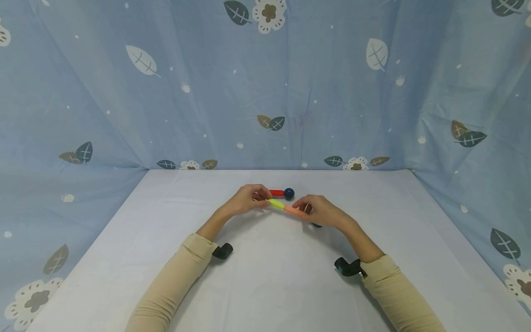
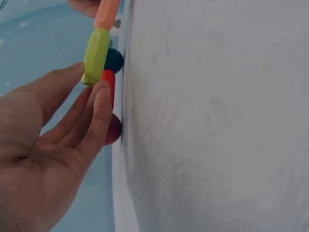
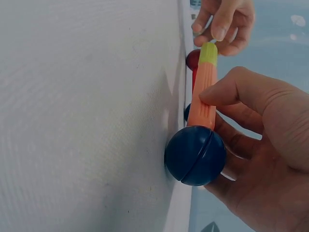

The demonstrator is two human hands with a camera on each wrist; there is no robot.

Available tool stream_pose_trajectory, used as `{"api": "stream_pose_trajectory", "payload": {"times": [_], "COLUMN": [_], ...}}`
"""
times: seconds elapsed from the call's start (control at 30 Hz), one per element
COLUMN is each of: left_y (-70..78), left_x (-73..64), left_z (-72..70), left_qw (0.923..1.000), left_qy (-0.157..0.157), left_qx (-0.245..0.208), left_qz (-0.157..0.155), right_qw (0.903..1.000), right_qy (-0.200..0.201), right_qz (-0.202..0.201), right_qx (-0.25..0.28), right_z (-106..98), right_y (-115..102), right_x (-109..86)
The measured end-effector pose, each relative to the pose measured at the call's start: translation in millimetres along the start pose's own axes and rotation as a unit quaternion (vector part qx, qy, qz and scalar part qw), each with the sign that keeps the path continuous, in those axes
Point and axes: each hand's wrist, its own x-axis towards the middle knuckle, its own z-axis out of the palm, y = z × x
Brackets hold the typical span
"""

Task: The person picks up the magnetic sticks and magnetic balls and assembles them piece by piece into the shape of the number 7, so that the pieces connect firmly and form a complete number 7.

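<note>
My left hand (image 1: 249,200) pinches the free end of a yellow-green rod (image 1: 276,204) between thumb and fingers. Joined end to end with it is an orange rod (image 1: 292,210), which my right hand (image 1: 322,211) holds between thumb and fingers. A dark blue ball (image 3: 195,155) with a groove across it sits on the orange rod's near end in the right wrist view. Just behind these lies a red rod (image 1: 276,192) with another dark blue ball (image 1: 289,193) at its right end. The left wrist view shows a red ball (image 2: 114,129) at its other end.
A white-covered table (image 1: 265,276) lies under both arms. Blue curtain (image 1: 207,92) with leaf and flower prints stands behind it and along both sides. Black wrist cameras (image 1: 222,251) hang from both sleeves above the cloth.
</note>
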Motion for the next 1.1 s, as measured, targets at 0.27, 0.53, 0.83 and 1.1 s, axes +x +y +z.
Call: {"api": "stream_pose_trajectory", "payload": {"times": [0.27,0.53,0.83,1.1], "left_y": [-0.5,0.2,1.1,-0.8], "left_x": [-1.7,-1.3,-2.9,-3.8], "left_z": [-4.4,-9.2,-12.5,-13.8], "left_qw": [0.9999,0.9992,0.9994,0.9997], "left_qy": [0.002,0.008,0.009,0.006], "left_qx": [0.014,0.036,0.033,0.022], "left_qz": [0.007,0.014,0.001,0.0], "right_qw": [0.9998,0.9994,0.9993,0.9983], "right_qy": [-0.019,-0.025,-0.027,-0.036], "right_qz": [0.002,0.021,0.019,0.046], "right_qx": [-0.007,-0.014,-0.02,0.001], "right_z": [-3.1,-3.4,-3.5,-0.9], "right_y": [0.3,1.4,2.8,-1.4], "right_x": [-2.5,-4.5,-6.8,-10.4]}}
